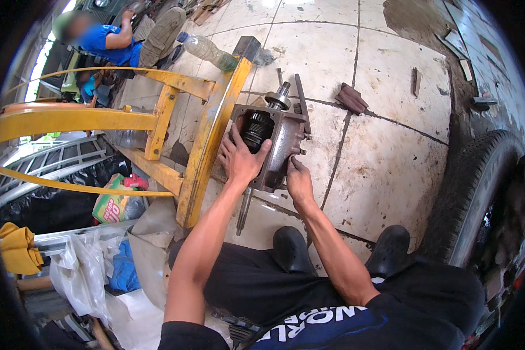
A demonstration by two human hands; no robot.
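Observation:
A grey metal gearbox housing (286,131) stands on the tiled floor in front of me, its open side showing dark gears (258,129). A shaft with a bearing (278,99) sticks out of its far end, and a long splined shaft (244,211) points toward me from the near end. My left hand (243,160) lies over the opening's near left part, fingers spread, fingertips by the gears. Against the housing's right side, my right hand (299,182) is closed, its fingertips close to a small bolt (303,151). What it pinches is hidden.
A yellow metal frame (207,146) stands close on the left, with a plastic bottle (207,51) on it. A metal bar (302,102) and brown blocks (351,98) lie beyond the gearbox. A tyre (487,186) stands right. Another person (114,41) sits far left.

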